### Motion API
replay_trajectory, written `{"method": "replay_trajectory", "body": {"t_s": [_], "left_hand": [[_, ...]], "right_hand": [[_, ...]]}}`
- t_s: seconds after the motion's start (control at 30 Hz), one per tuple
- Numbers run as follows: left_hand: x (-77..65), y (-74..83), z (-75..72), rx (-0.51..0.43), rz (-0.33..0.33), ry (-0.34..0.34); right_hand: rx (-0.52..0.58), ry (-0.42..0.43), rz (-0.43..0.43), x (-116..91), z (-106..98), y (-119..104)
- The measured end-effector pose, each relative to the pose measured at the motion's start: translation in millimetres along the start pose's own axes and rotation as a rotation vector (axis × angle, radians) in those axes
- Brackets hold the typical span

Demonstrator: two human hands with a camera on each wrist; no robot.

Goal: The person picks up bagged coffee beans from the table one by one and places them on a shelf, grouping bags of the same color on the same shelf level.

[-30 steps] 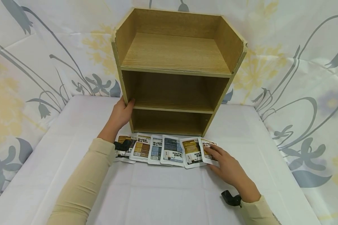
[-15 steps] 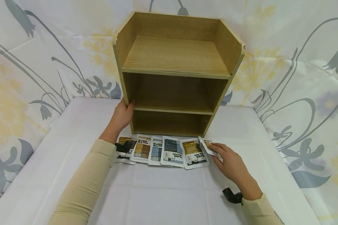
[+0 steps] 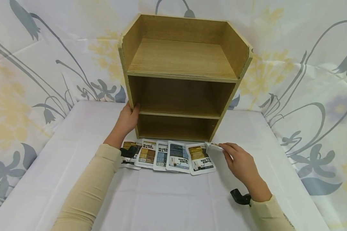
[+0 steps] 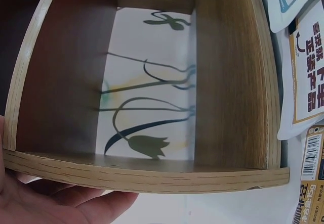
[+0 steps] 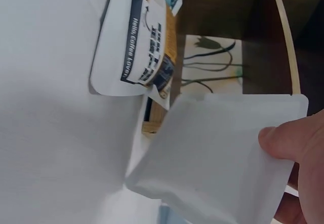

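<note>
A small wooden shelf unit (image 3: 180,61) with three levels stands against the patterned cloth. My left hand (image 3: 128,119) grips its left side panel, thumb at the front edge; in the left wrist view the fingers (image 4: 66,204) lie along the panel's outside. In front of the shelf, several flat coffee sachets (image 3: 178,158) lie overlapping in a row. My right hand (image 3: 243,162) pinches the rightmost coffee sachet (image 5: 217,153) between thumb and fingers, its near edge raised. Its plain white back faces the right wrist camera, and the thumb (image 5: 283,140) presses on it.
White cloth covers the table (image 3: 167,199). Floral fabric (image 3: 300,80) hangs behind and at both sides. The sachets' far ends lie close along the shelf's base. A black wrist camera (image 3: 240,197) sits on the right wrist, another (image 3: 128,152) on the left.
The right hand has taken hold of the rightmost sachet and tilted its near edge up, uncovering more of the sachet beside it. The left hand keeps its place on the shelf.
</note>
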State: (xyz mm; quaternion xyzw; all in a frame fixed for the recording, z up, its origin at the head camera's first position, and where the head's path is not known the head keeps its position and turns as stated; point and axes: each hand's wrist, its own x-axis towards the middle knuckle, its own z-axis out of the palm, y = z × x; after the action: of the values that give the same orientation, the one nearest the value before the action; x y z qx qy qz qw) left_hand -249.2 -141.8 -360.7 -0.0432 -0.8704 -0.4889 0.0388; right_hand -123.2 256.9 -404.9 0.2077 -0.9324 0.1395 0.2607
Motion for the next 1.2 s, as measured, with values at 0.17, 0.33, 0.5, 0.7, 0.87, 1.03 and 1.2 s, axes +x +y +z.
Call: {"method": "replay_trajectory", "body": {"t_s": [0.17,0.33,0.5,0.7,0.87,1.03,1.2], "left_hand": [[-0.4,-0.2,-0.1,0.004,0.002,0.001],[0.1,-1.8,0.2,0.013,-0.001,0.002],[-0.4,-1.3,0.1,0.010,-0.002,0.000],[-2.5,-0.8,-0.3,0.011,-0.002,-0.001],[-3.2,-2.2,0.6,0.011,-0.005,-0.005],[-2.8,-0.4,3.2,0.014,-0.001,-0.009],[-1.0,-0.5,1.6,0.000,0.007,-0.001]], "right_hand": [[-0.006,0.015,0.003,3,-3,1],[-0.001,0.028,0.003,7,-8,0],[0.002,0.045,-0.009,13,-14,-4],[-0.002,0.066,-0.037,21,-23,-10],[0.001,0.101,-0.066,26,-31,-15],[0.002,0.144,-0.101,31,-44,-19],[0.018,0.184,-0.148,40,-52,-22]]}}
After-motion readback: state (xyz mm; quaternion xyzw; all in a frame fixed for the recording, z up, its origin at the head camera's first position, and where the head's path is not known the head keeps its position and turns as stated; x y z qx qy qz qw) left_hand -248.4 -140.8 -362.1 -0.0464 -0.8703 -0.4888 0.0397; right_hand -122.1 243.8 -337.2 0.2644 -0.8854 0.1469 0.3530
